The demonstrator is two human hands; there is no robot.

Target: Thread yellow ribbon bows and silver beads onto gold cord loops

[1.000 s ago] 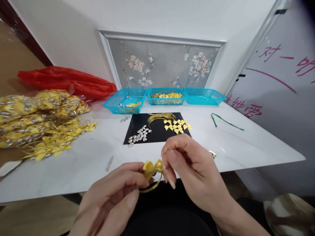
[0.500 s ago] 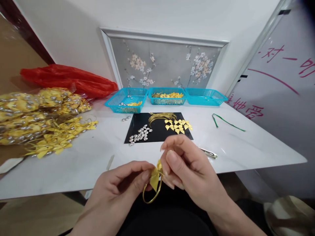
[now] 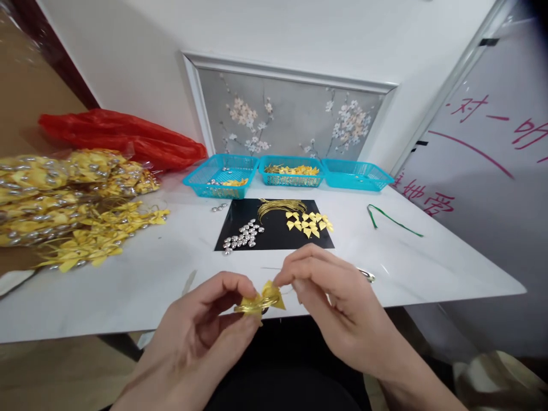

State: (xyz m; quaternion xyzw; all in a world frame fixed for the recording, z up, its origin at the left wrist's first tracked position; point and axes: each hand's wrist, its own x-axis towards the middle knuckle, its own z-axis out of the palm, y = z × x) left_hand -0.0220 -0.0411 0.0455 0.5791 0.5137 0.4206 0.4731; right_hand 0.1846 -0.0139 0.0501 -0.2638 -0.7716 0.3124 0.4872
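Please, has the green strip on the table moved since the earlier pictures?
No; judged against the black mat, the green strip keeps its place to the right, with no visible shift.

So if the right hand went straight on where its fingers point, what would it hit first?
Most likely the yellow bow: the right hand seems to touch it, though depth is unclear. Past it comes the left hand.

Yellow ribbon (image 3: 278,299), apparently gold cord (image 3: 247,309).

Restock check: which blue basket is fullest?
The middle blue basket: yellow pieces heap along its whole length. The left basket shows far fewer; the right basket, only a few specks.
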